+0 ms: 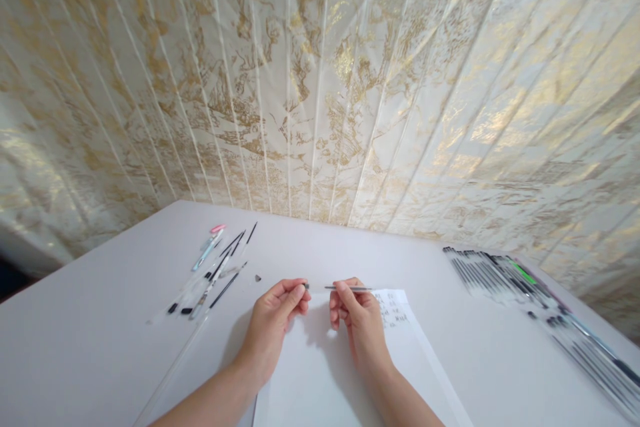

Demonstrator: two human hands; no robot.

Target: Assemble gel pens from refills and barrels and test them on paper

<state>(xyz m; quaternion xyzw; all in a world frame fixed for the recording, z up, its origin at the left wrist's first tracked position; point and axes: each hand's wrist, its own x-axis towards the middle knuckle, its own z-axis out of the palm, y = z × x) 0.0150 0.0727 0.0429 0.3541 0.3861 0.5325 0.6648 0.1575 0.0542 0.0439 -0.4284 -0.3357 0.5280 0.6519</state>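
The right hand (357, 312) pinches a slim grey rod (360, 289), pointing left, roughly parallel to the paper's (320, 380) far edge; the left hand (281, 305) pinches a dark bit (307, 286).

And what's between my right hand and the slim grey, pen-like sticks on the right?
In the head view, right of your right hand: white paper with dark handwriting, then bare pale tabletop.

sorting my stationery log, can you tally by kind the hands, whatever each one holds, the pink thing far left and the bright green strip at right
Hands, left hand and right hand: 2
Thin grey rod in the right: 1
Small dark piece in the left: 1
Pink thing: 1
Bright green strip: 1
Total: 6
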